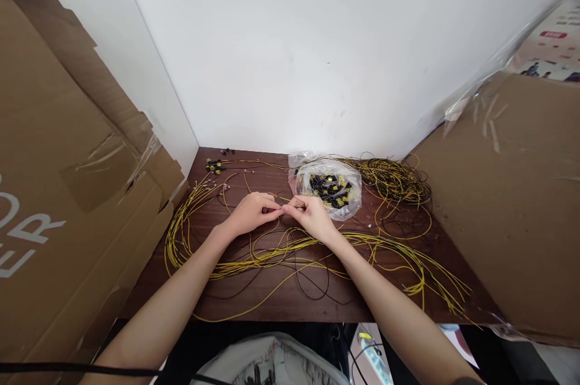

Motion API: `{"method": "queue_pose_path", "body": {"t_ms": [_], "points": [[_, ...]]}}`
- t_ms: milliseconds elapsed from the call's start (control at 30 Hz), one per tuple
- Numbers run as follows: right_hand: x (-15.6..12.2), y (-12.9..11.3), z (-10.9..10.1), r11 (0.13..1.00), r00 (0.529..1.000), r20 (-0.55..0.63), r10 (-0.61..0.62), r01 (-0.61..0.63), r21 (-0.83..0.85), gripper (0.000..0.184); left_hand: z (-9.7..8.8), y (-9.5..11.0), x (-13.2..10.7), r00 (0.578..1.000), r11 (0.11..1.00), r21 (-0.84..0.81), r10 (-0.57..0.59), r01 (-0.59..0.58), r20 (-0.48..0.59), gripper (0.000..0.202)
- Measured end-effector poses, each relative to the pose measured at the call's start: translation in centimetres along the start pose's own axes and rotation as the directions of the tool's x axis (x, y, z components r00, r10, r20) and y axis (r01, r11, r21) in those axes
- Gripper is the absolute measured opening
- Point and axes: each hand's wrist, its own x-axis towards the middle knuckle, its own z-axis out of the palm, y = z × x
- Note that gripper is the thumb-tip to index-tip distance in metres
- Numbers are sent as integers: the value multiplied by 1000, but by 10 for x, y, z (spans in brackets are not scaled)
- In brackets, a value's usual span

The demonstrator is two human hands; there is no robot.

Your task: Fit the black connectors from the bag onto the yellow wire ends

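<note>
My left hand (254, 213) and my right hand (313, 218) meet tip to tip above the middle of the brown table. Both are closed in a pinch on a thin wire, whose ends are mostly hidden by the fingers. Below them a long bundle of yellow and black wires (267, 259) runs across the table and curls up at the left. Just behind my right hand stands a clear plastic bag (354, 199), rolled open, holding many small black and yellow connectors (330, 187).
A tangled heap of yellow and black wires (399, 182) lies at the back right. Several connectors (214, 166) sit at the back left. Tall cardboard (67, 149) stands on the left, more cardboard (512, 191) on the right. A white wall (290, 58) closes off the back.
</note>
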Motion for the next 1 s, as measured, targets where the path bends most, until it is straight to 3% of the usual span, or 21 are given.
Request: {"method": "queue_pose_path", "body": {"t_ms": [67, 200, 300, 400, 500, 633, 733, 800, 900, 933, 1000], "points": [[3, -3, -4, 963, 998, -45, 50, -36, 268, 32, 0, 0, 0, 1000, 1000, 8, 5, -5, -2, 33], [7, -7, -28, 757, 961, -155, 229, -75, 649, 31, -1, -1, 0, 1000, 1000, -18, -9, 9, 5, 31], [8, -7, -52, 620, 907, -338, 252, 116, 776, 28, 0, -2, 0, 1000, 999, -42, -24, 24, 8, 33], [7, -5, -67, 543, 853, -433, 293, 224, 809, 30, 0, -2, 0, 1000, 998, -56, -29, 29, 1, 33], [5, -6, -66, 529, 876, -375, 304, 171, 831, 32, 0, -3, 0, 1000, 998, -63, -24, 24, -2, 33], [3, -12, -54, 483, 958, -127, 257, -13, 875, 31, 1, -3, 0, 1000, 998, -57, -18, 18, 1, 33], [2, -13, -39, 531, 977, 28, 212, -139, 836, 30, 0, -3, 0, 1000, 999, -47, -14, 14, 3, 32], [1, -10, -29, 666, 977, 43, 208, -174, 726, 32, -1, -2, 0, 1000, 999, -45, -10, 10, 5, 31], [-1, -5, -16, 946, 991, -58, 118, -95, 309, 36, -1, -1, 0, 1000, 999, -44, -1, 2, 6, 31], [-2, -4, -13, 989, 996, -61, 72, -63, 131, 35, -1, -1, 0, 1000, 999, -44, 0, 0, 5, 31], [-4, -2, -9, 987, 1000, -4, 17, -18, -160, 31, -1, -2, 0, 1000, 999, -50, 2, -1, 5, 29]]}}
